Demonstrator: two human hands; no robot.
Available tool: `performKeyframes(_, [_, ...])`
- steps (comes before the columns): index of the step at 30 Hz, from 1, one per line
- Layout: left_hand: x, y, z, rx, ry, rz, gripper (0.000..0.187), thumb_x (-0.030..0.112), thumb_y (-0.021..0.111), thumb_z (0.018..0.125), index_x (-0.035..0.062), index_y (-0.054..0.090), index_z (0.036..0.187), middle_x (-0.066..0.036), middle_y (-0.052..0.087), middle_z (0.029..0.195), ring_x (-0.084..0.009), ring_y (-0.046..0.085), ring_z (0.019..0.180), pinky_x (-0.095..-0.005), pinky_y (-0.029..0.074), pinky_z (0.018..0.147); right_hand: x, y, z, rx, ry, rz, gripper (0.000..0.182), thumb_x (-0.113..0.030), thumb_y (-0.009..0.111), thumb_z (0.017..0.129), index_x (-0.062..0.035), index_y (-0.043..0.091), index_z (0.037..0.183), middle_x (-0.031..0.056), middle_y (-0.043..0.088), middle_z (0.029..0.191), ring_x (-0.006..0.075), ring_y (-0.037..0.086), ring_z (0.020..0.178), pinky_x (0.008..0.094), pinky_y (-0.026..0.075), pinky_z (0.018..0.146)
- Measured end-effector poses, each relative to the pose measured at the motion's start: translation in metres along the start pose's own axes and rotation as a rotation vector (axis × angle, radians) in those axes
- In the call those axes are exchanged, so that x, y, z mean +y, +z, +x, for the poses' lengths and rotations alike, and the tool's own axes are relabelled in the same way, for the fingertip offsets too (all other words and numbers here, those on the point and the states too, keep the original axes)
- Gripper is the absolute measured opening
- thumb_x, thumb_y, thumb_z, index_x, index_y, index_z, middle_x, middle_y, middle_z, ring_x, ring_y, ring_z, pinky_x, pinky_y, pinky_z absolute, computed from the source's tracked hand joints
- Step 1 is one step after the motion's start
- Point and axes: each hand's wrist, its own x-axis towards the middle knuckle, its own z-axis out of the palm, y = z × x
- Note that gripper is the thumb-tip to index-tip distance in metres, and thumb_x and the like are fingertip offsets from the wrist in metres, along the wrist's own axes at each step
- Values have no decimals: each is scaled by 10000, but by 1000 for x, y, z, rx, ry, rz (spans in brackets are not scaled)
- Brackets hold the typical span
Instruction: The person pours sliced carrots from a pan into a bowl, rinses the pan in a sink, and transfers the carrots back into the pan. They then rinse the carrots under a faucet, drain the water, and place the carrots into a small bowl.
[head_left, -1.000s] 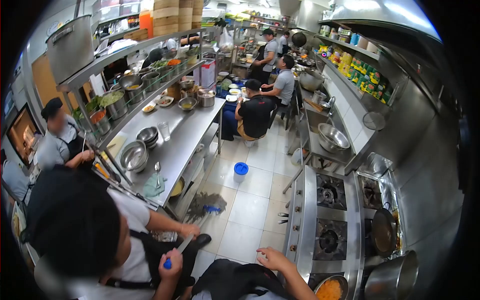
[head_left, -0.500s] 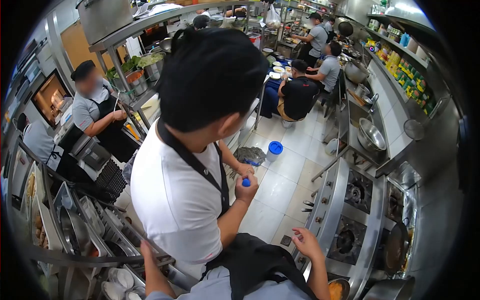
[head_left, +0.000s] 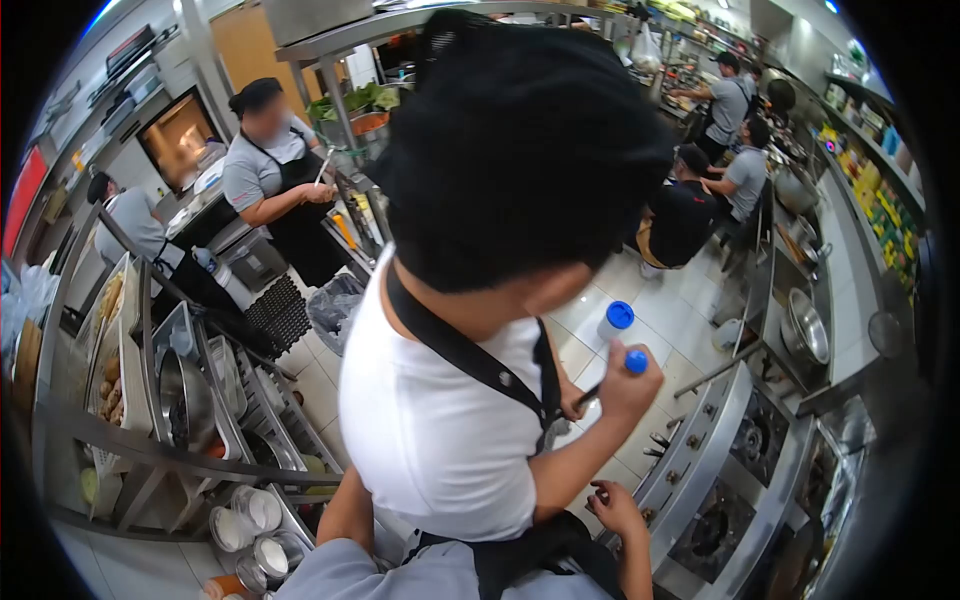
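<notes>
A co-worker in a white shirt (head_left: 440, 420) and black apron stands right in front of me, back turned, filling the middle of the view. That person's raised hand grips a blue-handled tool (head_left: 634, 362). My left forearm (head_left: 348, 512) reaches up to the co-worker's waist; the hand itself is hidden behind the white shirt. My right hand (head_left: 612, 500) hovers low by the front edge of the steel gas range (head_left: 700, 450), fingers loosely spread, holding nothing.
A wire rack (head_left: 190, 400) with pans, trays and lidded tubs stands at left. Another person in grey (head_left: 275, 190) works behind it. A blue-lidded container (head_left: 616, 320) sits on the tiled floor. Several people sit and stand at the far end. Shelves line the right wall.
The view has swung left and the co-worker has come closer, raising the blue-handled tool. My left hand has left the rack rail and gone behind the co-worker; my right hand stays by the range.
</notes>
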Motion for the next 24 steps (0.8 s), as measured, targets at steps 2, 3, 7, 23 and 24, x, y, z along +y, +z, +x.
performKeyframes(2, [-46,-42,6,196,-60,-29,156,165,615,919,20,648,874,-69,642,759,-125,594,671,-270,494,625,4,3,0,-44,32,-77,407,-244,671,831,-33,648,1179,226,657,1033,338,672,882,410,537,820])
performKeyframes(3, [-54,-58,18,259,-44,-37,171,171,605,932,12,658,897,-75,654,774,-125,603,677,-273,498,628,4,4,-3,-52,31,-86,407,-244,671,831,-33,648,1179,226,657,1033,338,672,882,410,537,820])
performKeyframes(7, [-1,-95,113,417,20,-156,204,149,562,964,-22,654,1026,-89,692,816,-124,610,636,-262,498,601,3,7,-28,-32,116,-184,411,-243,696,821,-18,658,1163,194,690,973,304,684,804,395,551,779])
performKeyframes(23, [113,-128,405,428,-55,566,793,477,572,832,112,349,1500,-215,532,1385,-402,544,1235,-503,439,1012,-22,95,-166,67,642,33,438,-326,664,861,-65,636,1212,169,685,1081,334,657,1008,409,515,894])
performKeyframes(24, [87,-130,432,429,-99,637,744,473,590,829,99,422,1450,-215,544,1368,-401,541,1237,-498,437,1017,-23,105,-173,86,620,29,436,-347,649,861,-78,642,1204,168,692,1051,339,658,1000,420,514,891])
